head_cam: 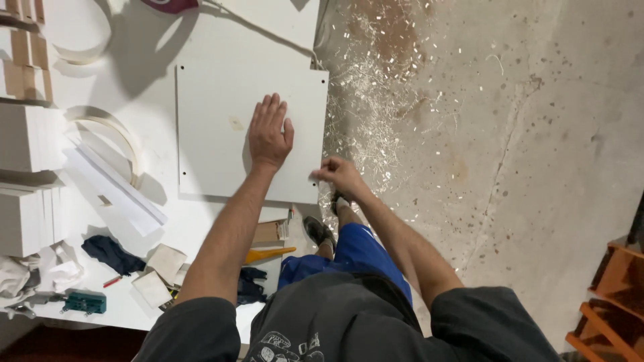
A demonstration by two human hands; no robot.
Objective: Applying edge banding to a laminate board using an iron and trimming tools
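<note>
White laminated board, flat and rectangular (221, 121), sits in the upper middle of the frame on our white worktable (154, 40), its right edge running along the table's edge. Our left hand (270, 134) is spread flat on it, fingers wide, pressing down. Our right hand (339, 174) is pinched narrow at the panel's lower right corner; we can't tell whether it grips a small tool or just the edge strip.

Looks like stiff sheet stock with a smooth, probably slippery face, so we'd guess a flat palm holds it better than fingertips. Likely not heavy, but awkward and wide; taking it by two opposite edges seems safest, since corners on this stuff probably chip. Small drilled holes (182, 68) show near its left edge.

Curled pale edge-banding strips (121, 137) lie at left, next to stacked white panels (27, 137). At lower left: dark blue cloth (111, 253), a green tool (86, 303), a yellow plastic scraper (268, 254). Pale shavings (376, 87) litter the rough concrete floor (523, 134).
</note>
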